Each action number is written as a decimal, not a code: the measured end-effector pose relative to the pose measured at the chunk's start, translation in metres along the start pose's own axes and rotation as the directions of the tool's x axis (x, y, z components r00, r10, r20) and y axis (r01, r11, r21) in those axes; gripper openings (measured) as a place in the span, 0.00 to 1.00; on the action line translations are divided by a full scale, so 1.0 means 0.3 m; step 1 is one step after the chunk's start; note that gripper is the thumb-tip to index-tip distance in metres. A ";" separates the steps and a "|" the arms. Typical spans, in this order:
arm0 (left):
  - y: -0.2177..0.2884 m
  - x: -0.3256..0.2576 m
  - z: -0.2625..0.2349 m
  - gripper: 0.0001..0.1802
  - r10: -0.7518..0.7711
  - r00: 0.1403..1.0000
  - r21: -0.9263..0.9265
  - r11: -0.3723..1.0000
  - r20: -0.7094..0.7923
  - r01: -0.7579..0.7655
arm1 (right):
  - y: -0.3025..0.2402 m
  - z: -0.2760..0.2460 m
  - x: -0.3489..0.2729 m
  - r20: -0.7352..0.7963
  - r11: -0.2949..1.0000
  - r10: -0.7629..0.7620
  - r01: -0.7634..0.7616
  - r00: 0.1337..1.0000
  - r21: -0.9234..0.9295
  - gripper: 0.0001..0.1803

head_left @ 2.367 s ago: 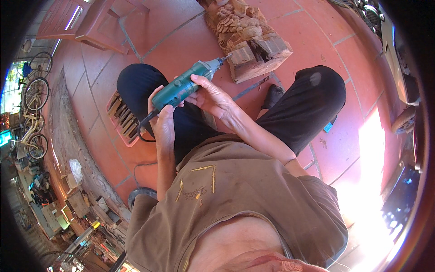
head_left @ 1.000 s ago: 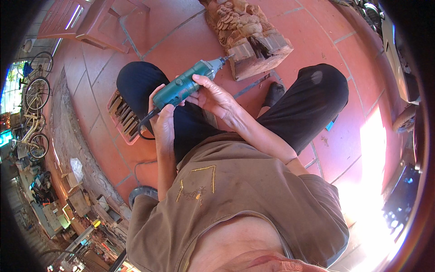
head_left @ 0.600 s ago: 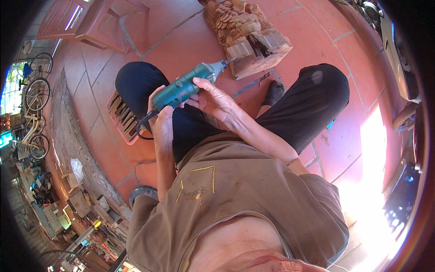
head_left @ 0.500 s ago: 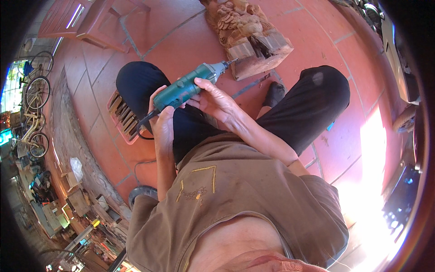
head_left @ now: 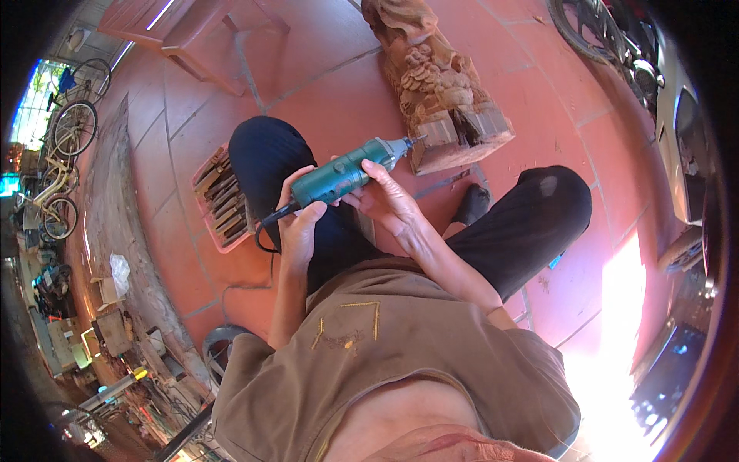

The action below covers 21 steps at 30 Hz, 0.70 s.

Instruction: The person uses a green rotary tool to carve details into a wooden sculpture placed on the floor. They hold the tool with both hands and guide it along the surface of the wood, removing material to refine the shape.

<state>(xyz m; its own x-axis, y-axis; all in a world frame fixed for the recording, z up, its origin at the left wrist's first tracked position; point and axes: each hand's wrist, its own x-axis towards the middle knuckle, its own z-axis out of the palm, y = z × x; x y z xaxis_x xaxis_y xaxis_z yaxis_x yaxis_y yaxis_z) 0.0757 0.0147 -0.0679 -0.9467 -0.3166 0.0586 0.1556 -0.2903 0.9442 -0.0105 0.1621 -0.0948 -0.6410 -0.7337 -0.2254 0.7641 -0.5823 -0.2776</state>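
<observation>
A green die grinder (head_left: 332,175) with a grey nose lies tilted across both hands above my left knee. My left hand (head_left: 300,227) grips its rear end, beside the black power cord (head_left: 277,215). Nearer the nose, my right hand (head_left: 391,202) holds the body from below with the thumb on top. The thin bit (head_left: 419,138) points toward a carved wooden figure (head_left: 440,88), which lies on the floor beyond my legs; whether they touch, I cannot tell. Its squared base (head_left: 469,146) has a dark hollow and faces me.
Beside my left knee sits a pink tray (head_left: 228,247) full of chisel-like tools (head_left: 225,202). A reddish wooden chair (head_left: 192,46) stands at the far left. Along the left lies a long log (head_left: 127,223), with bicycles (head_left: 73,131) behind it. A motorbike (head_left: 677,131) is at the right.
The view has shifted, so the carving, tray and chair appear lower and farther right. Both hands keep about the same hold on the die grinder.
</observation>
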 end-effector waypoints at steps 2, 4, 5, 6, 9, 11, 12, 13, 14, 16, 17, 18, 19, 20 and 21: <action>0.006 -0.004 0.003 0.34 -0.011 1.000 -0.004 1.000 -0.021 0.011 | -0.002 0.000 0.003 0.015 1.000 0.011 -0.011 1.000 -0.008 0.30; 0.007 -0.003 0.006 0.34 -0.014 1.000 -0.017 1.000 -0.025 0.014 | -0.006 -0.004 0.010 0.019 1.000 0.013 -0.013 1.000 -0.021 0.30; 0.007 -0.003 0.006 0.34 -0.021 0.999 -0.039 0.999 -0.026 0.020 | -0.008 -0.004 0.011 0.020 1.000 0.012 -0.012 1.000 -0.027 0.31; 0.007 -0.005 0.005 0.34 -0.027 0.999 -0.060 0.998 -0.027 0.026 | -0.009 -0.001 0.009 0.014 1.000 0.011 -0.011 1.000 -0.029 0.31; 0.004 0.002 0.005 0.34 -0.030 0.999 -0.093 0.995 -0.023 0.028 | -0.017 0.013 0.007 0.002 0.999 0.004 -0.004 1.000 -0.045 0.32; 0.001 0.002 -0.002 0.34 -0.038 0.999 -0.104 0.994 -0.010 0.037 | -0.019 0.011 0.011 0.000 0.999 0.003 -0.003 1.000 -0.054 0.34; 0.000 0.003 -0.003 0.34 -0.030 1.000 -0.103 0.994 -0.008 0.029 | -0.023 0.010 0.013 0.011 0.998 0.011 -0.011 1.000 -0.058 0.34; -0.001 0.002 -0.003 0.34 -0.022 1.000 -0.102 0.995 -0.007 0.021 | -0.026 0.009 0.015 0.021 0.998 0.022 -0.020 1.000 -0.062 0.34; -0.003 0.002 -0.003 0.34 -0.014 1.000 -0.101 0.995 -0.006 0.013 | -0.030 0.009 0.017 0.031 0.997 0.032 -0.030 0.999 -0.067 0.34; 0.000 0.002 -0.002 0.34 -0.003 1.000 -0.107 0.994 -0.003 0.003 | -0.029 0.016 0.017 0.006 0.997 0.031 -0.031 0.999 -0.070 0.34; -0.002 0.003 -0.006 0.34 0.000 1.000 -0.111 0.994 0.004 0.001 | -0.030 0.021 0.019 -0.008 0.997 0.029 -0.030 1.000 -0.069 0.35; -0.004 0.007 -0.008 0.34 0.002 1.000 -0.115 0.993 0.011 -0.001 | -0.035 0.027 0.021 -0.007 0.996 0.034 -0.034 0.999 -0.080 0.34; -0.005 0.007 -0.007 0.35 0.013 1.000 -0.130 0.991 0.011 -0.012 | -0.037 0.030 0.021 -0.008 0.995 0.037 -0.038 0.999 -0.087 0.34; -0.009 0.009 -0.010 0.35 0.023 1.000 -0.133 0.991 0.009 -0.021 | -0.037 0.033 0.022 -0.009 0.995 0.040 -0.041 0.999 -0.094 0.34; -0.014 0.011 -0.013 0.35 0.031 0.999 -0.137 0.990 0.009 -0.030 | -0.035 0.034 0.028 -0.012 0.994 0.036 -0.037 0.999 -0.104 0.34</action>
<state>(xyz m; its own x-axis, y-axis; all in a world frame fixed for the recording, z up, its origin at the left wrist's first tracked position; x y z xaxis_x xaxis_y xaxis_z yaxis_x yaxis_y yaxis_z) 0.0730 0.0112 -0.0729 -0.9439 -0.3176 0.0909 0.2208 -0.4018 0.8887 -0.0230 0.1585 -0.0844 -0.6138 -0.7499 -0.2469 0.7758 -0.5150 -0.3645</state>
